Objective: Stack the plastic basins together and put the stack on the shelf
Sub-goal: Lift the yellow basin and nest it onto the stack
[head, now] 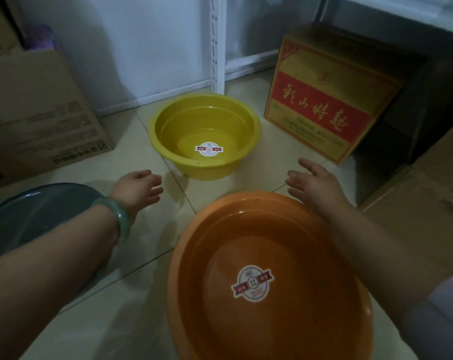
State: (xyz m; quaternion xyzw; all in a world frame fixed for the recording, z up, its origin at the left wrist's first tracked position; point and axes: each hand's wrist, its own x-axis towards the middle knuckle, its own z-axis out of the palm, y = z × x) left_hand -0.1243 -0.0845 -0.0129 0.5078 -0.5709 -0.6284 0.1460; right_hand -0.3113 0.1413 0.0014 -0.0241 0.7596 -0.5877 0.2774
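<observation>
Three plastic basins sit apart on the tiled floor. A yellow basin (204,118) stands ahead near the wall, a sticker on its bottom. A larger orange basin (292,242) lies close in front of me at lower right, also with a sticker. A grey-blue basin (33,211) is at the lower left, partly hidden by my left forearm. My left hand (139,188), with a green bangle on its wrist, hovers empty between the grey-blue and yellow basins. My right hand (313,181) is held open above the orange basin's far rim. Neither hand touches a basin.
A white slotted shelf upright (217,42) stands behind the yellow basin, against the wall. A red and yellow carton (329,100) sits at the right. Brown cardboard boxes stand at the left (38,110) and far right (422,203).
</observation>
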